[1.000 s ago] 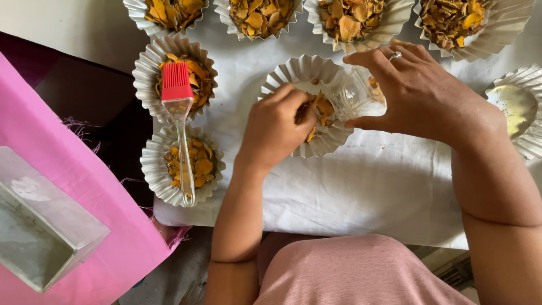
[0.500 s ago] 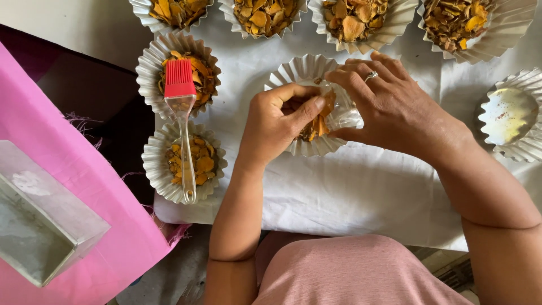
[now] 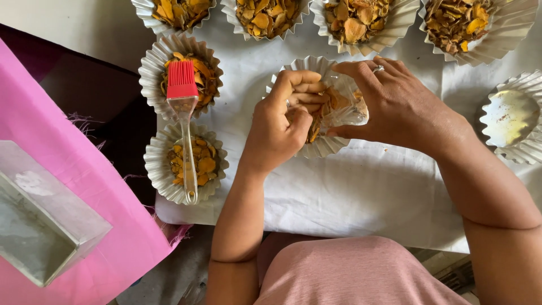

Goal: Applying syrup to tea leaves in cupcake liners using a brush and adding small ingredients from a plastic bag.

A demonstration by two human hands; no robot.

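A fluted foil cup (image 3: 316, 148) sits at the middle of the white sheet (image 3: 350, 197). Over it my right hand (image 3: 403, 107) holds a small clear plastic bag (image 3: 344, 104) tipped on its side, with dried orange-brown slices showing inside. My left hand (image 3: 279, 127) is curled at the bag's mouth, fingertips pinching some of the slices. Whether the cup holds any slices is hidden by both hands.
Several foil cups filled with dried slices line the back edge (image 3: 355, 20) and the left side (image 3: 180, 73). A red-headed silicone brush (image 3: 183, 107) lies across the two left cups. An empty foil cup (image 3: 511, 116) stands at the right. A pink cloth (image 3: 68, 186) and a clear box (image 3: 42, 220) lie left.
My right hand has tilted the bag down over the cup and drawn closer to my left hand, whose fingers have gone into the bag's mouth.
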